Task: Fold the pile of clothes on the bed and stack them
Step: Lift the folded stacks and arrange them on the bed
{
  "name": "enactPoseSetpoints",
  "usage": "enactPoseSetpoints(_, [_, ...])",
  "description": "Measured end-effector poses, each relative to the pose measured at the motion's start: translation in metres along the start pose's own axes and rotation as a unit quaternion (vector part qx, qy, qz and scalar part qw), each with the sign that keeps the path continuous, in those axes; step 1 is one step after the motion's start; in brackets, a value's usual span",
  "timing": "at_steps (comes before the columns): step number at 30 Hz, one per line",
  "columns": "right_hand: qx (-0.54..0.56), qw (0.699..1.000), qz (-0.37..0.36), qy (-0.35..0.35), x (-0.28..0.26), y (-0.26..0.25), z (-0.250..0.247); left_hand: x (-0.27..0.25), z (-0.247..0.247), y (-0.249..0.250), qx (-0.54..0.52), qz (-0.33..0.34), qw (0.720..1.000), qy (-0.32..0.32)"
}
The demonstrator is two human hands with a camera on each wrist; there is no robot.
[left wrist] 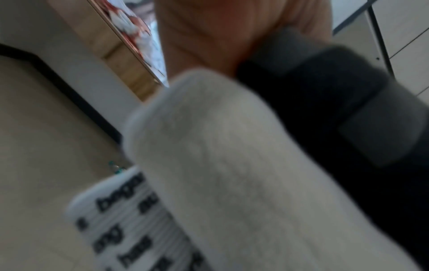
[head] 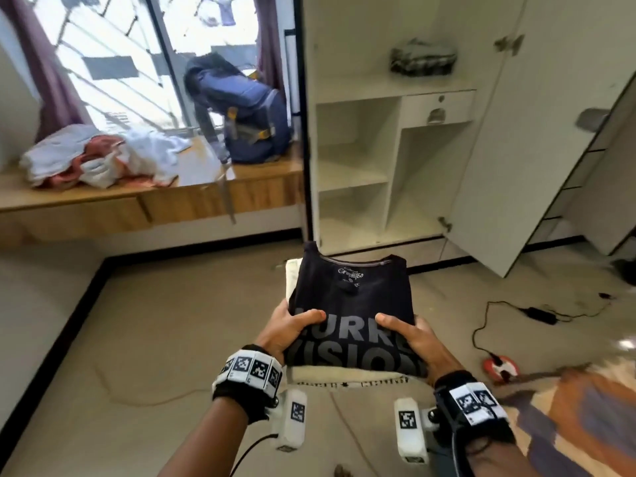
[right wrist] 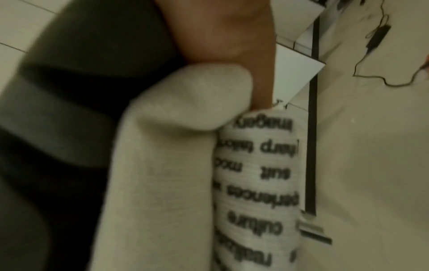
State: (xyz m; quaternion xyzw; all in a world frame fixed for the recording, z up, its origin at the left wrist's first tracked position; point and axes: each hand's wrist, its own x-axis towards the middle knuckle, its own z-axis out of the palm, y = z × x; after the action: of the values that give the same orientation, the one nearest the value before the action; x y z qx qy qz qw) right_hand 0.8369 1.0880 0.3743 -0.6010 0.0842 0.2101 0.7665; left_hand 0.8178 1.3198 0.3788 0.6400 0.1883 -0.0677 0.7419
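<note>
Head view showed left hand [head: 290,327] and right hand [head: 409,333] clamping the soft, light folded stack [head: 351,304] at both sides, thumbs on top, fingers beneath — a sensible hold for floppy cloth.

"culture" on white folded garment [right wrist: 257,174]

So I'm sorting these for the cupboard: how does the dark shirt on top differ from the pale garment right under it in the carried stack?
The dark shirt is black with big grey block letters; the pale garment is cream and plain where it shows. The dark shirt lies on top, fully in view; the pale garment shows only at its edges. Both are folded flat and held together by the left hand and right hand.
</note>
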Motion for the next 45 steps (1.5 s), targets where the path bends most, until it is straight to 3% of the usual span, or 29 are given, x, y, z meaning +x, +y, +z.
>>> enactPoseSetpoints(4, [-0.003, 0.998, -0.044, 0.037, 0.081, -0.095, -0.047, 0.117, 0.072, 0.069, 0.003, 0.014, 0.997, -0.070])
enactPoseSetpoints(13, [-0.024, 0.982, -0.141, 0.119, 0.256, -0.285, -0.117, 0.339, 0.209, 0.234, 0.003, 0.117, 0.983, -0.142])
enactPoseSetpoints(22, [-0.023, 0.975, -0.211, 0.066, 0.484, -0.487, -0.148, 0.568, 0.286, 0.407, -0.052, 0.213, 0.964, -0.153])
enactPoseSetpoints(29, [-0.028, 0.988, -0.154, 0.001, 0.665, -0.612, -0.149, 0.717, 0.301, 0.508, -0.072, 0.208, 0.971, -0.088])
enactPoseSetpoints(39, [-0.098, 0.983, -0.105, -0.114, 0.919, -0.738, -0.117, 0.925, 0.288, 0.604, -0.082, 0.183, 0.979, 0.040])
enactPoseSetpoints(45, [-0.190, 0.970, -0.130, -0.071, 1.050, -0.772, -0.097, 1.029, 0.279, 0.635, -0.055, 0.157, 0.978, 0.123])
